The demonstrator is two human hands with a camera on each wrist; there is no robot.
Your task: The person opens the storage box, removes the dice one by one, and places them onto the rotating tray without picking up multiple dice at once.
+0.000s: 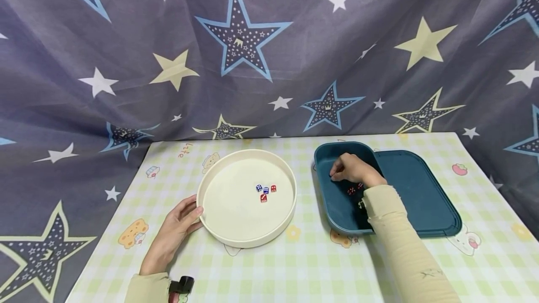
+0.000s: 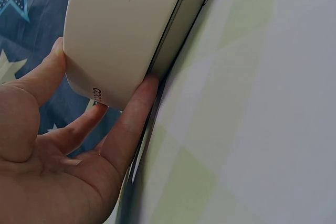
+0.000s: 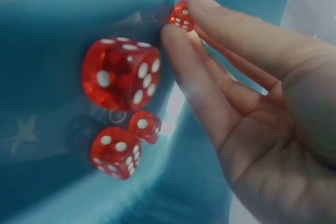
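Observation:
My left hand (image 1: pixel 181 228) holds the near-left side of a round cream tray (image 1: pixel 233 221), with the thumb at its rim and fingertips low against its wall in the left wrist view. Inside the tray, right of centre, lie two blue dice (image 1: pixel 258 188) and two red dice (image 1: pixel 263 198). Reaching into a dark teal container (image 1: pixel 337 212), my right hand (image 1: pixel 355 169) pinches a small red die (image 3: pixel 182 16) between thumb and fingertips. Beside those fingertips are a large red die (image 3: pixel 121 74) and two smaller red dice (image 3: pixel 116 152). My forearm partly hides the container's inside.
A flat teal lid (image 1: pixel 425 186) lies against the container's right side, partly covered by my right sleeve (image 1: pixel 404 242). Under everything is a green checked tablecloth (image 1: pixel 261 275). A grey star-patterned curtain (image 1: pixel 177 116) hangs behind the table's far edge.

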